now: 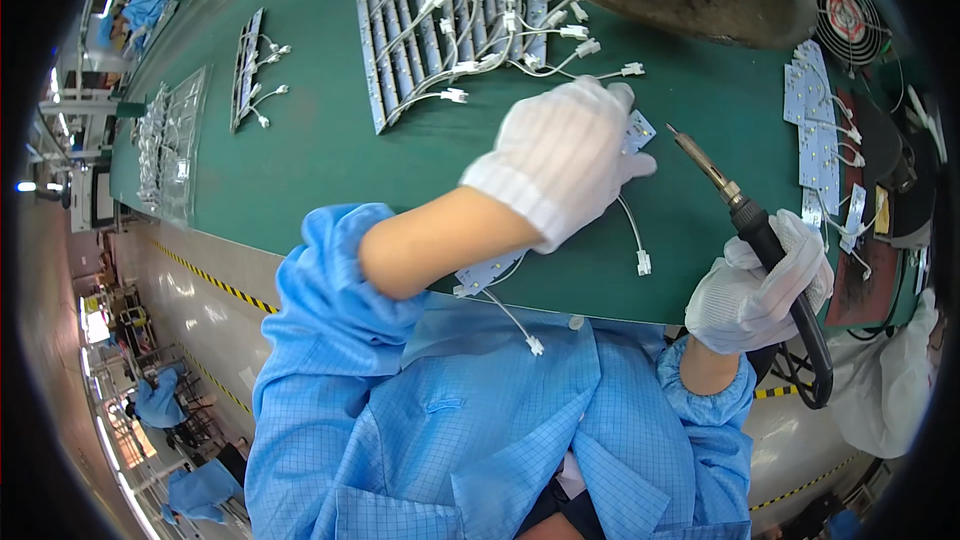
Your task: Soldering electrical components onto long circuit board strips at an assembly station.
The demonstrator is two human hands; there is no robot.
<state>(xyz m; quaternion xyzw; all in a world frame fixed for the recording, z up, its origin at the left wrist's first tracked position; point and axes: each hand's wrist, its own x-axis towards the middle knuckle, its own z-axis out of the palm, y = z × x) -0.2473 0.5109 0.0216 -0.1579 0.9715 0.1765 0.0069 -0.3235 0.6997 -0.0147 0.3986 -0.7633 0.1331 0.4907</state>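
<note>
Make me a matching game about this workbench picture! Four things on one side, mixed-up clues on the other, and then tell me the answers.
Things:
1. soldering iron
2. LED board nearest the iron's tip
3. tabletop
4. round fan

Clues:
A. plain green
B. between the thumb and fingers of the left hand
C. near the picture's top right corner
D. held in the right hand

Right pairs: 1-D, 2-B, 3-A, 4-C

The left hand (565, 155) has a white, stripy glove (545, 130). Under it, the tabletop (300, 160) is green. In the right hand (760, 290), the tool's handle (765, 240) is black. Below both, the coat (400, 430) is blue-checked.
</note>
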